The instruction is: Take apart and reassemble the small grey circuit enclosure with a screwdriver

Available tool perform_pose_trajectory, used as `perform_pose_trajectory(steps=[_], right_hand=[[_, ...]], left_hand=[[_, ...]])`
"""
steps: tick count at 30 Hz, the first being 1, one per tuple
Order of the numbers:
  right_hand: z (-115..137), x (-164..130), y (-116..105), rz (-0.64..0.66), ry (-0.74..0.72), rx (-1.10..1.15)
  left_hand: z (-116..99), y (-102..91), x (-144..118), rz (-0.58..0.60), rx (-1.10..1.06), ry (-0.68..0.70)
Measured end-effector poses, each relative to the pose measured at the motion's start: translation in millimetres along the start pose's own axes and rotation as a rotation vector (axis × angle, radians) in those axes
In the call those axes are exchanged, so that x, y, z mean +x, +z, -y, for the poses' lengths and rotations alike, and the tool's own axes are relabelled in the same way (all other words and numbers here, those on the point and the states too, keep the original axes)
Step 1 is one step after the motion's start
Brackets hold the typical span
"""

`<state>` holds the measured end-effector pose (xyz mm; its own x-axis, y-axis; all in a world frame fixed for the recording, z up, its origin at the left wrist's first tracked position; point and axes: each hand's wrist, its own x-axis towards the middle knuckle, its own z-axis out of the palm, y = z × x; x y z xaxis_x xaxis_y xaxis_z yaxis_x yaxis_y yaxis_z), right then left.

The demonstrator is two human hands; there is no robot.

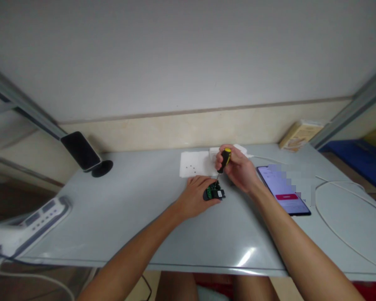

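The left hand [196, 196] lies on the table [138, 217] just below centre, fingers pressed together and pinning a small black part with a green circuit board [213, 193] at its 3 o'clock. At 1 o'clock from the board, the right hand [240, 169] has its fingers wrapped around a black-and-yellow screwdriver [224, 161], held upright with its tip down on the board. A lit phone [283, 190] lies at 3 o'clock. Farther off, at 12 o'clock, white paper [196, 164] holds tiny dark specks.
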<state>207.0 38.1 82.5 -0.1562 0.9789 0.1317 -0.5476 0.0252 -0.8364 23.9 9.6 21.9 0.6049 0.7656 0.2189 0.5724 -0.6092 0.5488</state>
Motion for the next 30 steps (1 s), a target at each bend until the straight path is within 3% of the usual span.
perform_pose_trajectory(steps=[5, 16, 23, 30], right_hand=[[-3.8, -1.4, 7.9, -0.066, -0.021, 0.115], [-0.3, -3.8, 5.6, 0.041, -0.021, -0.021], [-6.7, -3.9, 10.1, -0.018, -0.062, 0.058], [4.6, -2.6, 2.8, -0.021, -0.045, 0.007]], left_hand=[[-1.1, -2.4, 0.1, 0.001, 0.017, 0.019], [-1.4, -6.2, -0.8, 0.043, 0.034, 0.018], [1.2, -0.7, -0.4, 0.014, 0.016, 0.004], [2.3, 2.1, 0.3, -0.010, 0.008, 0.010]])
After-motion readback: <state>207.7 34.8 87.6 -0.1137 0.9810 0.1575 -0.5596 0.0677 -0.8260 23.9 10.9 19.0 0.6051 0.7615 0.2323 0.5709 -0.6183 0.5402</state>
